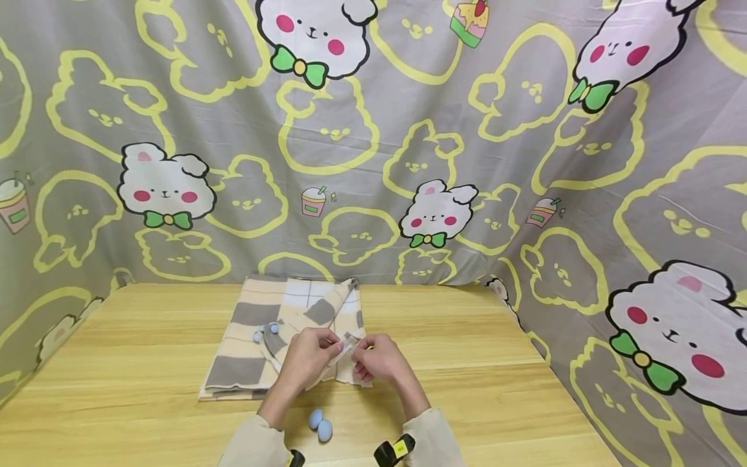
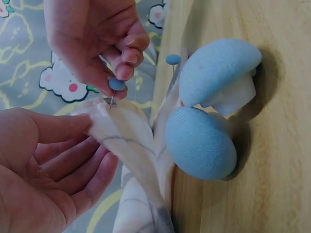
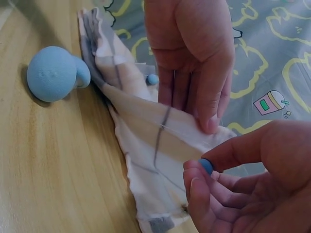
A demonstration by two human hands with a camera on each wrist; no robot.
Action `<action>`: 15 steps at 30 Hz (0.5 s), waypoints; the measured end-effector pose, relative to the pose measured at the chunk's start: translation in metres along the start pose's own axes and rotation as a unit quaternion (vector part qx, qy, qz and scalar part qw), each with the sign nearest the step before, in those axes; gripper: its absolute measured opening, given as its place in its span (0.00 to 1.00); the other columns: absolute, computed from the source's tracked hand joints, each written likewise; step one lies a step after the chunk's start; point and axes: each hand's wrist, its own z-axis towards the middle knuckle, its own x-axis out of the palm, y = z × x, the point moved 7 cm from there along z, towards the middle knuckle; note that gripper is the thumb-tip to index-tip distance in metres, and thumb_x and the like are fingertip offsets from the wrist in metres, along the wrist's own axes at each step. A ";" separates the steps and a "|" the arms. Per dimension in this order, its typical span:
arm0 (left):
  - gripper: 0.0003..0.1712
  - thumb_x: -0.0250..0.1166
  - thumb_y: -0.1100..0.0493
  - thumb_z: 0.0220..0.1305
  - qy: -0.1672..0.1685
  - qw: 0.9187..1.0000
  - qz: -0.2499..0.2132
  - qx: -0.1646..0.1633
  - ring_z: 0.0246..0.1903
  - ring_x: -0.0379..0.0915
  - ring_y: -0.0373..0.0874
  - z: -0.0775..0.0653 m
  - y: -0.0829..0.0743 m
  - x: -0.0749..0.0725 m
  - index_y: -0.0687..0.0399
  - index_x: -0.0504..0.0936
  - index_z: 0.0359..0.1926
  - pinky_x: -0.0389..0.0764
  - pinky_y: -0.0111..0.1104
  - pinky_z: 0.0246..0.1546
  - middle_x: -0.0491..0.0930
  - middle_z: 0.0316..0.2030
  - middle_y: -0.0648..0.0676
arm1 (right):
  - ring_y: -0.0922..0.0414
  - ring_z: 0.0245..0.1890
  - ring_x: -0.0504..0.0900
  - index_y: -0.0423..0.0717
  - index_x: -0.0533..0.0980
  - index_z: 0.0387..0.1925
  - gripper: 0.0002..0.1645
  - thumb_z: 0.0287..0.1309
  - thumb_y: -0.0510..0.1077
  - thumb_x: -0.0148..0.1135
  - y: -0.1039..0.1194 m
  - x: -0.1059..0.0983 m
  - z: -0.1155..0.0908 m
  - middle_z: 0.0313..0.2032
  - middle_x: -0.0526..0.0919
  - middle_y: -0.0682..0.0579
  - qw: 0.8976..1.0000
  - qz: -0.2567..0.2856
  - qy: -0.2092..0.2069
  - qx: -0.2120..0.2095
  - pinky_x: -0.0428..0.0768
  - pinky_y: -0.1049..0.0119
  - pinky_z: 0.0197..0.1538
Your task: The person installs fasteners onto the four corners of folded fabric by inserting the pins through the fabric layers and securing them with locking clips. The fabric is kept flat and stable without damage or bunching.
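Observation:
A checked cloth (image 1: 239, 347) in beige, grey and white lies folded on the table. My left hand (image 2: 48, 170) holds a raised edge of it between thumb and fingers. Opposite, my right hand (image 2: 97, 39) pinches a pin (image 2: 116, 84) by its round blue head. The pin's thin metal shaft points down at the cloth edge; I cannot tell whether it has gone through. In the right wrist view, the blue pin head (image 3: 207, 166) shows between my right thumb and fingertips. Two blue mushroom-shaped pieces (image 2: 201, 143) with white stems lie on the table near my forearms.
More small blue pieces (image 1: 265, 332) are on the left part of the cloth. Another blue-headed pin (image 2: 173, 59) stands by the cloth. The wooden table (image 1: 467, 389) is bordered behind and at the sides by a grey cartoon-print curtain (image 1: 362, 194).

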 end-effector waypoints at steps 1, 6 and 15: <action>0.04 0.72 0.62 0.60 0.001 1.000 0.000 0.000 0.26 0.78 0.37 0.000 0.000 0.000 0.53 0.87 0.28 0.76 0.33 0.28 0.88 0.27 0.49 | 0.61 0.15 0.77 0.31 0.78 0.28 0.07 0.57 0.34 0.58 0.000 0.000 0.000 0.16 0.80 0.50 1.000 0.000 0.001 0.001 0.80 0.67 0.22; 0.06 0.72 0.63 0.61 0.004 1.000 -0.001 -0.002 0.24 0.75 0.37 0.000 -0.002 0.000 0.52 0.88 0.27 0.74 0.33 0.27 0.87 0.26 0.47 | 0.61 0.15 0.77 0.31 0.78 0.28 0.08 0.56 0.34 0.58 0.001 -0.001 0.001 0.16 0.79 0.52 1.000 0.007 0.006 0.005 0.80 0.68 0.21; 0.04 0.72 0.63 0.60 0.002 1.000 -0.005 -0.004 0.25 0.77 0.37 0.000 -0.001 0.000 0.53 0.87 0.28 0.76 0.32 0.28 0.87 0.26 0.48 | 0.61 0.16 0.78 0.31 0.78 0.30 0.07 0.58 0.34 0.58 0.001 0.000 0.002 0.17 0.81 0.49 1.000 0.017 0.003 -0.008 0.82 0.66 0.23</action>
